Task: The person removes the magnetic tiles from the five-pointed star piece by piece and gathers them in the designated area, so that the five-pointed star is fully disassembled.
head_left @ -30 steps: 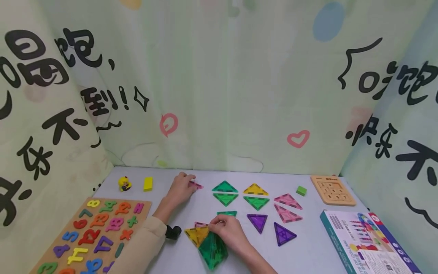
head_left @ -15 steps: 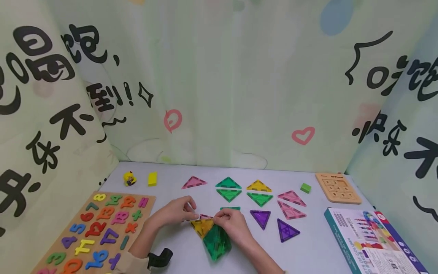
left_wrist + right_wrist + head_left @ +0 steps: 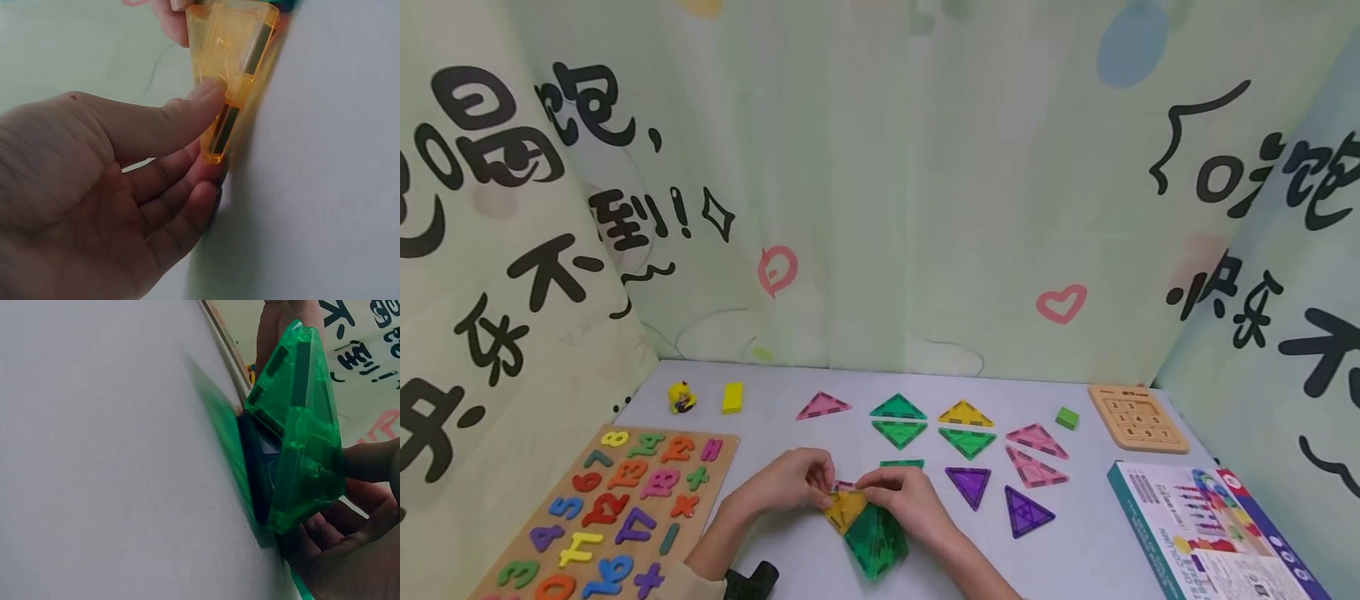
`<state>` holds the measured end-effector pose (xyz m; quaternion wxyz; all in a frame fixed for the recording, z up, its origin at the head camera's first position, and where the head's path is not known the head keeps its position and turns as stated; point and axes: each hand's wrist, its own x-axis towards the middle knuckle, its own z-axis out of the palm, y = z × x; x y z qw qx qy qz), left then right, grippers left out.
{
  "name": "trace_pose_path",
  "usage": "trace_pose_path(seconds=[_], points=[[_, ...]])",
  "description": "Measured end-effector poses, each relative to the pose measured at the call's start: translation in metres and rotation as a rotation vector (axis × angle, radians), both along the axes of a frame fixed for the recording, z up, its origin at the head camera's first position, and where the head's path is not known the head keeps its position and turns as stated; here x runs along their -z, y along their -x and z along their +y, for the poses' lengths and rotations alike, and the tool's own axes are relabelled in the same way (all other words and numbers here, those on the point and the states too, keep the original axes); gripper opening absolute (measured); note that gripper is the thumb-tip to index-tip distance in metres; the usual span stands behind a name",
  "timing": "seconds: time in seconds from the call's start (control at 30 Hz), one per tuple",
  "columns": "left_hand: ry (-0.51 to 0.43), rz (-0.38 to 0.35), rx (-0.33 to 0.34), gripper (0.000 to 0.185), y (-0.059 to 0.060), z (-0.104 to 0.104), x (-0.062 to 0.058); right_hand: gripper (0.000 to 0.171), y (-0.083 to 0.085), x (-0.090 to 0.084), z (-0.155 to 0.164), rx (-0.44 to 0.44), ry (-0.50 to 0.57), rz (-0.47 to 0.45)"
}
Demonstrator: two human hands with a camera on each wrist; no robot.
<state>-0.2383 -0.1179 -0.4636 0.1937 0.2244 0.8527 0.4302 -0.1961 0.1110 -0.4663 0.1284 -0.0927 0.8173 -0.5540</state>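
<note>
Near the table's front middle stands a small build of magnetic tiles: a yellow triangle tile (image 3: 846,507) joined to green triangle tiles (image 3: 875,542), with a bit of pink tile behind. My left hand (image 3: 790,483) pinches the yellow tile (image 3: 231,62) between thumb and fingers. My right hand (image 3: 902,498) holds the top of the build from the right, its fingers curled round the green tile (image 3: 300,431), which stands tilted up off the table.
Loose triangle tiles lie beyond: pink (image 3: 822,407), green (image 3: 897,421), yellow (image 3: 964,413), pink (image 3: 1036,454), purple (image 3: 996,496). A wooden number puzzle board (image 3: 610,512) is at the left, a toy box (image 3: 1210,533) at the right, a small wooden number pad (image 3: 1137,418), a green block (image 3: 1066,417), a yellow block (image 3: 732,397).
My left hand left the far pink triangle, drew back towards me and took hold of the yellow tile. The right hand stayed on the build.
</note>
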Motion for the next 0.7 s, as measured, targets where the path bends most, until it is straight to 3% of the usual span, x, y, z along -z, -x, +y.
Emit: trace_pose_path(seconds=[0.23, 0.43, 0.7], points=[[-0.026, -0.029, 0.028, 0.010, 0.002, -0.003, 0.001, 0.021, 0.000, 0.000, 0.002, -0.003, 0.007, -0.048], [-0.097, -0.087, 0.024, 0.008, 0.004, -0.008, 0.003, 0.024, -0.002, -0.001, 0.001, -0.001, 0.014, -0.028], [-0.114, -0.145, 0.019, 0.008, 0.008, -0.013, 0.008, 0.024, 0.001, -0.002, 0.001, -0.006, 0.003, -0.037]])
